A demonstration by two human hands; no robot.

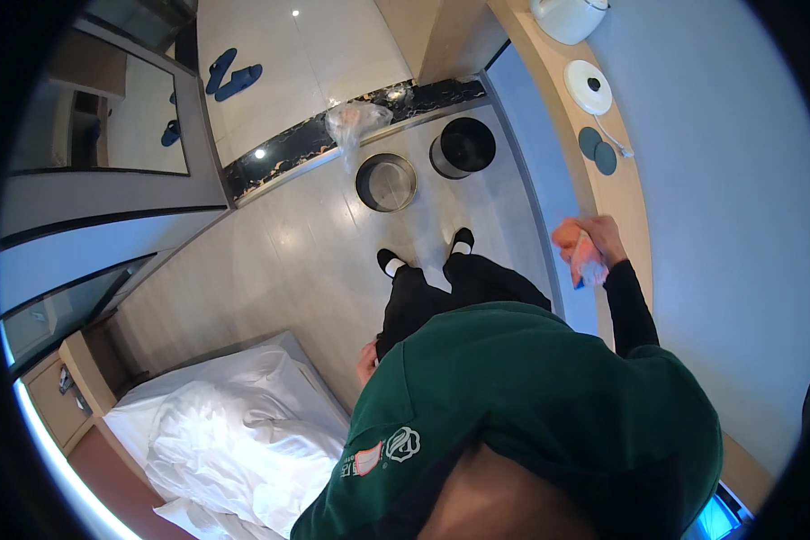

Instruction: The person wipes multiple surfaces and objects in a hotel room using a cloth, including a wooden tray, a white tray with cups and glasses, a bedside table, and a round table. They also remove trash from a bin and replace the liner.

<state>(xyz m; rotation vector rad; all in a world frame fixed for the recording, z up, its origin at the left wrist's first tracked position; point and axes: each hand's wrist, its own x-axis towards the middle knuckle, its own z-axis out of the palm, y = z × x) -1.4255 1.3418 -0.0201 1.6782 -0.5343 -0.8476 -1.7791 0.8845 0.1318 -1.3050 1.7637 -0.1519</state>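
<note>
My right hand (604, 237) grips a crumpled orange-and-white wrapper or cloth (576, 250), slightly blurred, near the inner edge of a long wooden counter (624, 223). Low by my left thigh, my left hand (366, 363) is mostly hidden by my body, and its fingers cannot be made out. On the floor ahead of my feet stand a round bin (386, 183) with a pale inside and a black bin (464, 148). Beside them a clear plastic bag (358, 125), with something orange inside, lies across the dark marble threshold (277, 158).
A white kettle (570, 17), its corded base (587, 88) and two dark round coasters (597, 150) rest on the counter. Rumpled white bedding (236, 445) covers the bed at lower left. Blue slippers (236, 77) lie on the tiles past the threshold, near a wall mirror (142, 115).
</note>
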